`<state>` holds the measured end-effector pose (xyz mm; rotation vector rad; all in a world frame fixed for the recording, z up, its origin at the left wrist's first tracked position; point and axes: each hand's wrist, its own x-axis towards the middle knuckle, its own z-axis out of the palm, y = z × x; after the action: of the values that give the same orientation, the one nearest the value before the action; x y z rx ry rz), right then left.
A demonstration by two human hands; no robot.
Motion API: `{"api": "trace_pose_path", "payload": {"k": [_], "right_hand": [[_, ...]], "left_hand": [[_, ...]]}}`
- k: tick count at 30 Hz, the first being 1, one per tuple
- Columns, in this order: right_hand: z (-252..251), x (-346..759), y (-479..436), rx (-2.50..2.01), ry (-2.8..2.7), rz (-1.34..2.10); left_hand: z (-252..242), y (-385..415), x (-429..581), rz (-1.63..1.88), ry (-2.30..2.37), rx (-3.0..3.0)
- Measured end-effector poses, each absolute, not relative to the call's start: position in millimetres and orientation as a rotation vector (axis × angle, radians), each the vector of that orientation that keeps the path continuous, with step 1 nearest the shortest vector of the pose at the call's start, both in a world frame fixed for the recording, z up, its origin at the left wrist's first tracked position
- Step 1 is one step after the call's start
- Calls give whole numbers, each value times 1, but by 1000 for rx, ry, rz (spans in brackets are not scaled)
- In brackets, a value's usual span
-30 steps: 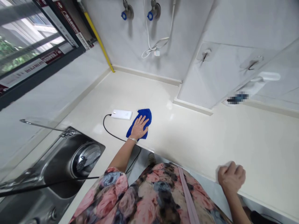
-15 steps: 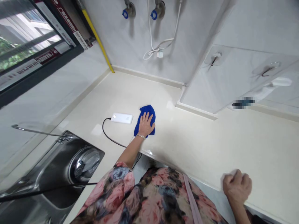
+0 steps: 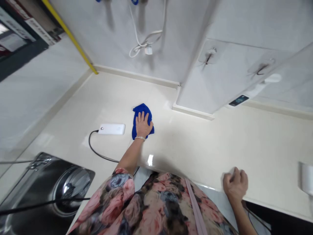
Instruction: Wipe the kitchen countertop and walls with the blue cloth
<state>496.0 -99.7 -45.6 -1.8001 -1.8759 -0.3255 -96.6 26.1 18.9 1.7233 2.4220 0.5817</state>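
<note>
Blue cloth (image 3: 142, 108) under the left hand (image 3: 143, 125), its fingers spread flat, now sits farther up the counter (image 3: 190, 143), right of the white device (image 3: 112, 129), covering another patch, while the right hand (image 3: 235, 185) rests curled closed.

Pale grey walls (image 3: 186, 42), yellow pipe (image 3: 70, 36) down the back-left corner. Dark-framed window (image 3: 24, 58) upper left, stainless-steel sink (image 3: 41, 182) lower left.

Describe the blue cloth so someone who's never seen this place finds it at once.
Start at the metal sink at the lower left and move right along the cream counter, past the flat white block with a black cable. Just beyond it, the cloth lies under the spread left hand. Unlike that neat white block, it is deep blue with an uneven outline.
</note>
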Motion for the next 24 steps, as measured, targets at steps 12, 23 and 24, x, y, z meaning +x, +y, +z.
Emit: {"api": "trace_pose_path", "payload": {"k": [12, 23, 24], "right_hand": [[-50, 490, -103, -2004, -1700, -237], [-47, 481, -98, -2085, -1578, -108], [-47, 479, -97, -2082, -1565, -98]], "left_hand": [[25, 71, -94, 484, 2476, 1686], [27, 78, -94, 449, 2491, 1742], [27, 77, -93, 447, 2486, 1755]]}}
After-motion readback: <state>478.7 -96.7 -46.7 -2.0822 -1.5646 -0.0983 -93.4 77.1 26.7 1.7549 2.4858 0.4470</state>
